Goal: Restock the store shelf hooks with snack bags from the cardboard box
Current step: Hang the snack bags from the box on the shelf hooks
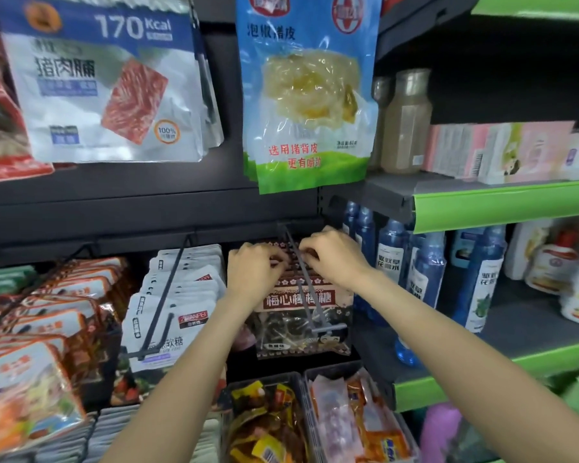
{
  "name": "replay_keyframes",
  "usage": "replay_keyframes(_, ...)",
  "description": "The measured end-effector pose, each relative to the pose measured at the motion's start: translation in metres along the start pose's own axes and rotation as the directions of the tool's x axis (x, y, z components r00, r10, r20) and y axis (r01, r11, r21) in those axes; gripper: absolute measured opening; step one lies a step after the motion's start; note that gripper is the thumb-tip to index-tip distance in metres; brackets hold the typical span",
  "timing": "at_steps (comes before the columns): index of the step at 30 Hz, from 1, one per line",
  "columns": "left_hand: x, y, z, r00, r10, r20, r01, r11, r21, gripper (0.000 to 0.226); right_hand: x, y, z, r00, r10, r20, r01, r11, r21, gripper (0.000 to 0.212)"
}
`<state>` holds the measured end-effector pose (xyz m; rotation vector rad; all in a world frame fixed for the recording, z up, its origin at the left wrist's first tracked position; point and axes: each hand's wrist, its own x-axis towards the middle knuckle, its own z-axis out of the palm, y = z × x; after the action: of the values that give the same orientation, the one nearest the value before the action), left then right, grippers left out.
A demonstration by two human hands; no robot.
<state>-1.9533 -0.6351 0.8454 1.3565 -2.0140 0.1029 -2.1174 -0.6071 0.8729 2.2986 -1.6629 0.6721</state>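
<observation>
Several dark red plum-candy bags point(301, 315) hang in a row on a grey shelf hook point(303, 289) at the centre. My left hand point(253, 270) grips the top edges of these bags on the hook's left side. My right hand point(331, 255) pinches the bag tops on the hook's right side, near the back of the hook. Both sets of fingers curl over the bag headers. The cardboard box is out of view.
White candy bags point(178, 295) hang on the neighbouring hook to the left, orange bags point(47, 315) further left. Bigger bags point(308, 91) hang above. Black baskets point(268, 422) of snacks sit below. Blue bottles point(425, 272) stand on the green-edged shelf point(502, 202) to the right.
</observation>
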Motion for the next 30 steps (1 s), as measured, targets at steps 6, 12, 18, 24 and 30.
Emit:
replay_keyframes(6, -0.021, 0.003, -0.004, 0.991, 0.067, -0.117, -0.077, 0.994, -0.077, 0.012, 0.02, -0.005, -0.002, 0.998, 0.066, -0.002, -0.066, 0.993, -0.101, 0.024)
replay_keyframes(12, -0.04, 0.0, 0.0, 0.988, 0.138, -0.062, -0.144, 0.985, -0.098, 0.013, 0.037, -0.009, 0.008, 0.985, 0.158, 0.065, -0.155, 0.987, -0.045, 0.01)
replay_keyframes(18, -0.04, 0.003, 0.002, 0.985, 0.127, -0.114, -0.14, 0.985, -0.106, 0.007, 0.041, -0.01, 0.01, 0.984, 0.167, 0.064, -0.163, 0.985, -0.052, 0.018)
replay_keyframes(24, -0.039, 0.005, 0.001, 0.98, 0.138, -0.14, -0.153, 0.983, -0.098, 0.004, 0.008, -0.005, -0.005, 0.991, 0.095, -0.09, -0.096, 0.995, -0.012, 0.018)
replay_keyframes(30, -0.044, 0.005, 0.004, 0.981, 0.132, -0.143, -0.145, 0.986, -0.086, 0.004, -0.004, -0.003, -0.003, 0.994, 0.098, -0.049, -0.097, 0.995, 0.018, 0.021)
